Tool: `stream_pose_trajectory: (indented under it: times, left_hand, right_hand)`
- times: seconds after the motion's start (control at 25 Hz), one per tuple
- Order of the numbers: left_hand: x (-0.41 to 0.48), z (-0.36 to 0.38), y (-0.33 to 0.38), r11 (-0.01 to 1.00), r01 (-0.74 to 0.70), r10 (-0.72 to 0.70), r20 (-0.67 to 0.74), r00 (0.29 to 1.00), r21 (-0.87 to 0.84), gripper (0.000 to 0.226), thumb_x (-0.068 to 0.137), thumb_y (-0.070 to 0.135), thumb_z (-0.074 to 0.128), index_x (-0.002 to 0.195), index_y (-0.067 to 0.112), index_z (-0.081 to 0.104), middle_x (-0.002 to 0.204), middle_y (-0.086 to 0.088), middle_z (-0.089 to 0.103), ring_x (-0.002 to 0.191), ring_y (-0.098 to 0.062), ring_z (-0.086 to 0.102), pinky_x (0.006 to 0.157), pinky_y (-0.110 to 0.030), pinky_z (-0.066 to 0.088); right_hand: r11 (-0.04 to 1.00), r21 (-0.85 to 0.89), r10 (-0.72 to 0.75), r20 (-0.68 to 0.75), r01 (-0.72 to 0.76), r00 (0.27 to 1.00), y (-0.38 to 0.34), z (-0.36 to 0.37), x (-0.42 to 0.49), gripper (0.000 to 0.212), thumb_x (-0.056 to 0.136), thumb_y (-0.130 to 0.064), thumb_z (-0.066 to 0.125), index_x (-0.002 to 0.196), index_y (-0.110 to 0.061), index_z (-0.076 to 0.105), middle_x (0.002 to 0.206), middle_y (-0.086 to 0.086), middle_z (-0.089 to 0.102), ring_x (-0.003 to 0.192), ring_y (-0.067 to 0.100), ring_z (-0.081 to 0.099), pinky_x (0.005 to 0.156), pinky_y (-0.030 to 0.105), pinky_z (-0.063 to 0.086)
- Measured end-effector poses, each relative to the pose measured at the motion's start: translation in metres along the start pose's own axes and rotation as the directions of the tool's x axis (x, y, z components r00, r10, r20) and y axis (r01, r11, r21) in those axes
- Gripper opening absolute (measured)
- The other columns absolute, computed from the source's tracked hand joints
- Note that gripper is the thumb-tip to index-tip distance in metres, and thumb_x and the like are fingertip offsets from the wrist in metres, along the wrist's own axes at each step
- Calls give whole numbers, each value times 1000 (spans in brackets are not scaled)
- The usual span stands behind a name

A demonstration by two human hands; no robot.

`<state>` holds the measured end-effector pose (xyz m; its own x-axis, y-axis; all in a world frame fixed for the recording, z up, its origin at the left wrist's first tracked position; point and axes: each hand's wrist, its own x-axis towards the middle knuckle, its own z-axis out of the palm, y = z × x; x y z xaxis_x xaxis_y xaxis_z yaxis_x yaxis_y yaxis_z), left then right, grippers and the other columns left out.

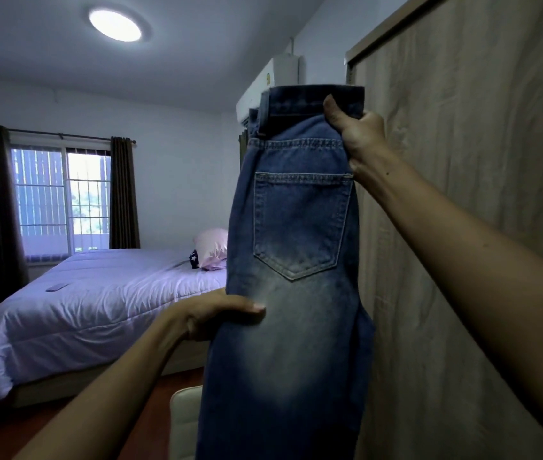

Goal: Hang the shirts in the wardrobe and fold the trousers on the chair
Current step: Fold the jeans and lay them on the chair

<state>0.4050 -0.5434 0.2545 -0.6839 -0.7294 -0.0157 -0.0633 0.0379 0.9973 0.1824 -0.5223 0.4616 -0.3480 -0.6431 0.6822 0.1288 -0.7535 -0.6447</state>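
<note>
A pair of faded blue jeans (296,247) hangs upright in front of me, folded lengthwise with a back pocket facing me. My right hand (358,134) grips the waistband at the top right, thumb over the front. Lower down, my left hand (217,315) pinches the left edge of the jeans at thigh height, thumb on the denim. The legs drop out of the frame at the bottom. A cream chair (182,423) shows just its corner beneath the jeans at the bottom centre. The wooden wardrobe (462,161) fills the right side, its sliding door closed.
A bed (80,310) with a white duvet stands to the left, with a pink pillow (212,249) and a small flat device on it. A curtained window is at the far left. An air conditioner (275,78) hangs on the wall above the jeans.
</note>
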Motion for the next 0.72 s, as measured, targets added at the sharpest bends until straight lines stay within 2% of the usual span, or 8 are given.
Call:
stream_pose_trajectory:
  times: [0.08, 0.16, 0.28, 0.48, 0.56, 0.64, 0.68, 0.72]
  left_hand:
    - [-4, -4, -20, 996, 76, -75, 23, 997, -46, 65, 31, 22, 95, 91, 5, 76, 98, -16, 72, 88, -27, 70, 78, -34, 55]
    - [-8, -3, -39, 984, 95, -85, 72, 994, -154, 67, 33, 18, 95, 94, 2, 75, 98, -18, 72, 88, -28, 70, 79, -35, 55]
    - [-9, 6, -52, 942, 103, -76, 95, 993, -320, 67, 29, 12, 94, 91, -2, 74, 90, -19, 72, 80, -28, 71, 70, -34, 58]
    - [-8, 17, -52, 839, 20, -32, -13, 999, -543, 64, 20, 13, 94, 78, -5, 74, 75, -18, 72, 66, -27, 71, 58, -31, 58]
    - [-9, 24, -44, 843, -55, 12, -83, 996, -535, 58, 21, 15, 94, 73, -1, 75, 70, -14, 72, 63, -24, 70, 56, -28, 57]
    - [-9, 33, -31, 869, -91, 39, -117, 992, -487, 36, 39, 16, 88, 69, 1, 75, 68, -13, 72, 61, -21, 70, 54, -26, 56]
    - [-8, 38, -26, 866, -115, 51, -142, 989, -486, 22, 53, 16, 78, 70, 2, 75, 69, -13, 72, 62, -20, 70, 56, -26, 57]
    - [-7, 41, -20, 860, -134, 57, -167, 984, -493, 20, 63, 18, 67, 72, 3, 76, 71, -12, 72, 64, -19, 70, 59, -26, 58]
  right_hand:
    - [999, -40, 6, -20, -6, 1000, 5, -5, 4, 39, 80, -20, 75, 103, 9, 62, 84, 10, 69, 60, 13, 69, 54, 23, 54]
    - [998, -67, 17, -29, -19, 999, 14, -11, 7, 35, 80, -19, 74, 101, 7, 63, 84, 10, 70, 62, 14, 69, 55, 24, 55]
    - [993, -78, 82, -56, -87, 995, 40, -21, 13, 25, 80, -16, 75, 93, 3, 66, 85, 12, 71, 70, 20, 71, 61, 29, 57]
    - [951, -195, 210, -160, -239, 965, 76, -49, 20, 24, 84, -16, 70, 100, 0, 63, 82, 5, 67, 68, 15, 66, 53, 23, 54]
    - [898, -230, 333, -207, -376, 920, 93, -66, 22, 26, 85, -18, 69, 104, -3, 59, 84, 5, 66, 66, 17, 66, 50, 25, 54]
    - [800, -256, 492, -236, -542, 838, 116, -87, 17, 26, 86, -19, 65, 105, -1, 62, 83, 9, 68, 56, 21, 67, 46, 28, 54]
    - [725, -266, 595, -222, -636, 772, 128, -97, 10, 19, 87, -18, 61, 94, -1, 65, 73, 9, 68, 51, 22, 65, 43, 28, 54]
    - [667, -240, 684, -180, -706, 707, 138, -107, 1, 20, 87, -17, 58, 76, -1, 64, 59, 8, 64, 48, 21, 60, 41, 27, 53]
